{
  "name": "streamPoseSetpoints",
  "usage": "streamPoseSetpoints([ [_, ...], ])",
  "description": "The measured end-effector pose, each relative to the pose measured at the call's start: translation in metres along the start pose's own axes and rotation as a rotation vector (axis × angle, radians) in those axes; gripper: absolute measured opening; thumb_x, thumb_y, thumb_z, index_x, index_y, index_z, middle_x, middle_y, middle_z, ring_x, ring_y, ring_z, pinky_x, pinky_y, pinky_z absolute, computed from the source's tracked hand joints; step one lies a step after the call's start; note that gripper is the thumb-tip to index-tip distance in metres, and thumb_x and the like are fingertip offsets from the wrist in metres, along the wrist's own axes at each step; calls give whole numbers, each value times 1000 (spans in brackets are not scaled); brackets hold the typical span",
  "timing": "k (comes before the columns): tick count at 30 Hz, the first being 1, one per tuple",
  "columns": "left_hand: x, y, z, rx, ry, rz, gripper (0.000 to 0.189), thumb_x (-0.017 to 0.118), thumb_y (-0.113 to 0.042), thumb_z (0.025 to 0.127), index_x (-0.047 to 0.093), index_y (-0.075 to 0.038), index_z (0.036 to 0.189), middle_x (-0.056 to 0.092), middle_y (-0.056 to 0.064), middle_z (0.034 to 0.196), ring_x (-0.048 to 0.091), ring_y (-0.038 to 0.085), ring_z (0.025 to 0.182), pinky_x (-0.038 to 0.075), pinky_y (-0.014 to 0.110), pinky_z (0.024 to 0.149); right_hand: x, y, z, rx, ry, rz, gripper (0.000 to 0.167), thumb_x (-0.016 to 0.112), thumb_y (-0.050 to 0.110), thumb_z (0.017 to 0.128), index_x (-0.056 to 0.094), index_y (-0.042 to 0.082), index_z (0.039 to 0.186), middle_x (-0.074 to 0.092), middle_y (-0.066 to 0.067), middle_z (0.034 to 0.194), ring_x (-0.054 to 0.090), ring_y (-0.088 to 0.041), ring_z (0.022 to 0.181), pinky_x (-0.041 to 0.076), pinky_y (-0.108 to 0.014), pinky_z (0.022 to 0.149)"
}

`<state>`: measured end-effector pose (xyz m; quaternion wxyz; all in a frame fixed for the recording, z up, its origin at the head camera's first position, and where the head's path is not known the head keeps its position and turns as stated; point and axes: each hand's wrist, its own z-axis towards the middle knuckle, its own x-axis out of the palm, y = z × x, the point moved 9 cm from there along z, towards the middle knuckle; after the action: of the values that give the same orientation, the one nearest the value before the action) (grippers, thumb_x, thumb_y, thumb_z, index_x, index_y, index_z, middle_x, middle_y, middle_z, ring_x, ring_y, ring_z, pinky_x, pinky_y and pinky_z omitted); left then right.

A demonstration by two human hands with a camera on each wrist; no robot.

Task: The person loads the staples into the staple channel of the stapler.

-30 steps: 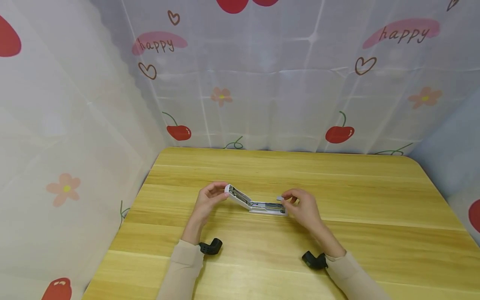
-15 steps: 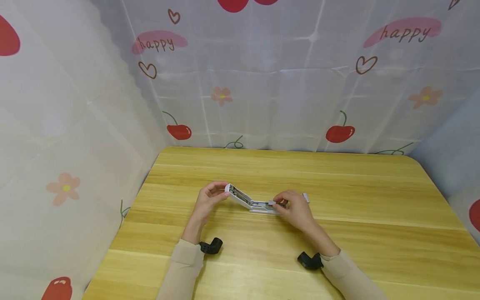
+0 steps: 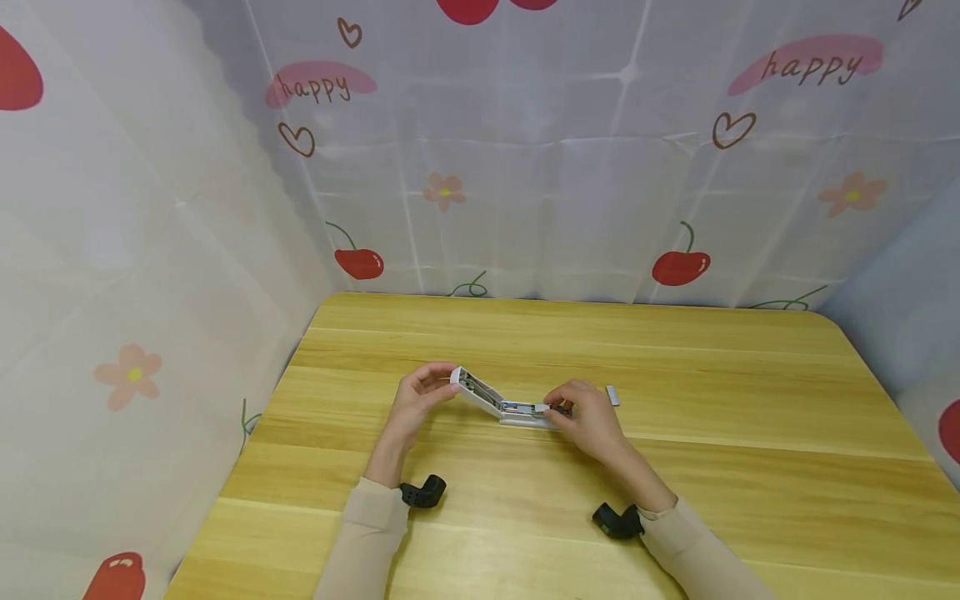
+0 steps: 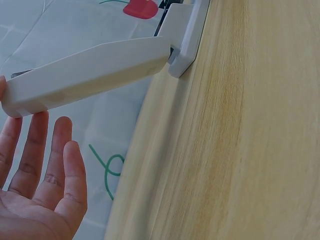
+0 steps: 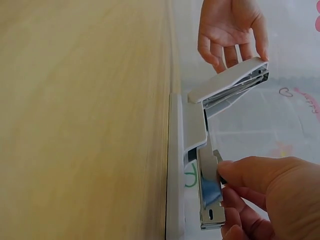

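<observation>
A white stapler point(image 3: 516, 419) lies on the table with its top arm point(image 4: 90, 72) swung up, so the metal staple channel point(image 5: 209, 185) is exposed. My left hand point(image 3: 422, 398) holds the raised end of the top arm between thumb and fingertips. In the left wrist view, the other fingers of this hand point(image 4: 42, 185) stretch out below the arm. My right hand point(image 3: 588, 419) pinches a small grey strip of staples point(image 3: 542, 408) at the channel. From the right wrist, the thumb point(image 5: 245, 170) hides most of that strip.
Another small grey strip point(image 3: 612, 395) lies on the wooden table point(image 3: 720, 500), just beyond my right hand. A printed curtain point(image 3: 540, 208) hangs behind the table's far edge. Black wrist cameras point(image 3: 424, 492) sit on both wrists.
My right hand has moved left and down, bringing the strip from above the stapler's right end to the channel. The other strip has come into view. My left hand has stayed still.
</observation>
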<state>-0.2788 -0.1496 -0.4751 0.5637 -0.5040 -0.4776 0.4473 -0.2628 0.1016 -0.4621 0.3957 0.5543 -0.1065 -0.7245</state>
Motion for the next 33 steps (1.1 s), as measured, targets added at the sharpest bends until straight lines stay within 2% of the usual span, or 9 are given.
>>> streamPoseSetpoints([
  [19, -1, 2, 1, -7, -4, 10, 40, 69, 0, 87, 56, 11, 123, 65, -5, 106, 63, 10, 96, 55, 29, 85, 8, -5, 3, 77, 60, -26, 10, 81, 14, 79, 77, 15, 88, 62, 5, 81, 47, -9, 69, 40, -24, 63],
  [33, -1, 2, 1, -6, -11, 10, 38, 68, 0, 87, 57, 9, 123, 65, -5, 105, 63, 10, 97, 56, 31, 85, 8, 0, 3, 61, 83, -17, 18, 82, 15, 78, 78, 12, 96, 61, 3, 83, 50, -9, 71, 42, -24, 63],
])
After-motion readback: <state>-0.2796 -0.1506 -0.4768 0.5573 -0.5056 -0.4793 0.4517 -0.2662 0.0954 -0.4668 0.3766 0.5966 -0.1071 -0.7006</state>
